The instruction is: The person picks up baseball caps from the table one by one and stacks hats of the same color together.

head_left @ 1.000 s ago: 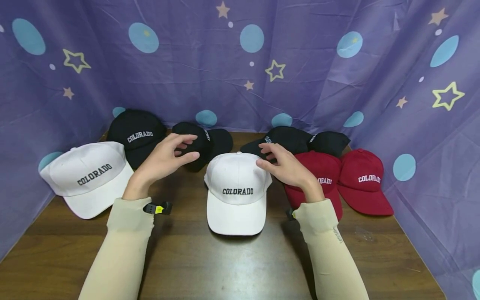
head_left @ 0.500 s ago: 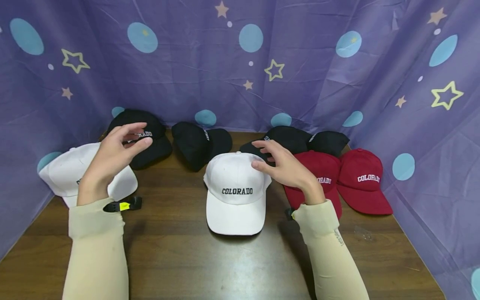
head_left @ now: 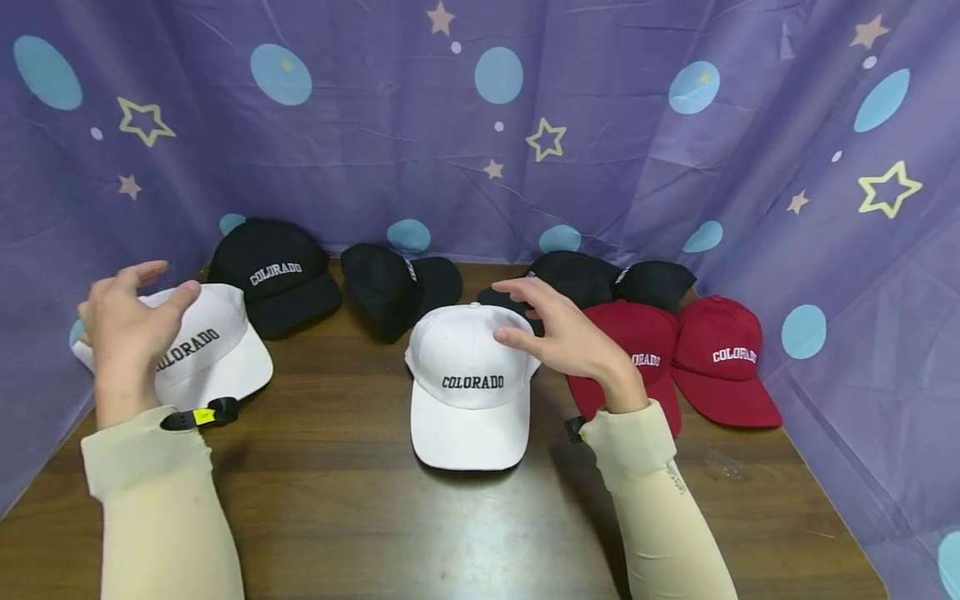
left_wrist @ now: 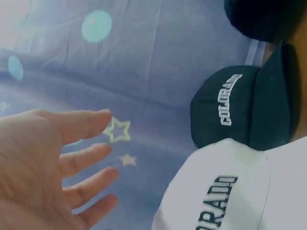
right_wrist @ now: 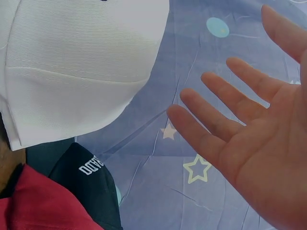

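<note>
My left hand (head_left: 131,329) hovers over the white cap (head_left: 213,350) at the left of the table, its fingers spread and loosely bent, holding nothing. In the left wrist view a gap shows between the fingers and that cap's crown. Another white cap (head_left: 471,392) lettered COLORADO sits at the middle, brim toward me. My right hand (head_left: 566,333) is held above this cap's right side with relaxed fingers, apart from it in the right wrist view. Just right of that hand is a red cap (head_left: 630,333), partly hidden by the wrist.
Behind the left white cap stands a black cap (head_left: 273,275), with a second black cap (head_left: 397,287) turned sideways beside it. Two more black caps lie at the back right, behind another red cap (head_left: 720,358). A purple curtain (head_left: 405,100) surrounds the wooden table (head_left: 345,500).
My left hand has moved left, from near the sideways black cap to over the left white cap. The right hand has barely shifted, and the caps stay where they were.
</note>
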A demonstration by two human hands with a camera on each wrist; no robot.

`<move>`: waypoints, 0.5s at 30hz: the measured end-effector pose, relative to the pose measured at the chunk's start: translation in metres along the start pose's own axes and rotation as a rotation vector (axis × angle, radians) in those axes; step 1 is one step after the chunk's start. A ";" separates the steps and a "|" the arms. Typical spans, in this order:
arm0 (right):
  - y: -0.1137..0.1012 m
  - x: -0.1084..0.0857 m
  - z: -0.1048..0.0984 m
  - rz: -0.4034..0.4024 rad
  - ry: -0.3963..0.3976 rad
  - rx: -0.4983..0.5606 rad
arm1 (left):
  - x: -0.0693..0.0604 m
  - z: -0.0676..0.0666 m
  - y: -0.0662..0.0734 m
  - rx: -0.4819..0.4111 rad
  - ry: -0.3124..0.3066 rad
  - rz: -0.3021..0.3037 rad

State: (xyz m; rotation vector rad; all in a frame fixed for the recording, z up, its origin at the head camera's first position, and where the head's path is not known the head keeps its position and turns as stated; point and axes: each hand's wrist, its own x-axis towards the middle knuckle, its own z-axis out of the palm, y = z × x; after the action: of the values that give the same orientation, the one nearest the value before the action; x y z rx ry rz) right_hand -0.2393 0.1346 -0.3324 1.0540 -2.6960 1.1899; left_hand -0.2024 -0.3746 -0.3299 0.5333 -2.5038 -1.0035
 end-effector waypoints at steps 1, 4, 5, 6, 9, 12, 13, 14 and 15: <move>-0.001 0.000 0.000 0.000 -0.003 0.001 | 0.001 -0.002 -0.003 0.000 0.011 -0.030; -0.004 0.000 0.001 -0.002 -0.014 0.000 | 0.001 -0.009 -0.012 -0.002 0.022 -0.105; -0.005 0.001 0.002 -0.007 -0.021 -0.001 | 0.001 -0.011 -0.014 0.004 0.021 -0.125; -0.006 0.001 0.003 -0.012 -0.026 -0.006 | 0.001 -0.012 -0.017 0.008 0.019 -0.148; -0.010 0.001 0.007 -0.031 -0.045 -0.006 | 0.002 -0.015 -0.024 0.038 -0.025 -0.194; -0.015 0.002 0.011 -0.053 -0.060 0.000 | 0.003 -0.016 -0.029 0.088 -0.120 -0.198; -0.016 0.002 0.013 -0.063 -0.064 0.005 | 0.004 -0.016 -0.030 0.109 -0.148 -0.189; -0.017 0.002 0.014 -0.071 -0.068 0.006 | 0.004 -0.016 -0.032 0.125 -0.173 -0.180; -0.019 0.002 0.016 -0.085 -0.071 0.004 | 0.005 -0.016 -0.033 0.132 -0.190 -0.174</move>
State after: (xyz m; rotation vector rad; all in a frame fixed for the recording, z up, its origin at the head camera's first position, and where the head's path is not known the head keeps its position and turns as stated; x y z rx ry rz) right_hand -0.2263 0.1139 -0.3308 1.2205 -2.6714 1.1664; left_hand -0.1919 -0.4080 -0.3415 0.7379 -2.7452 -0.9969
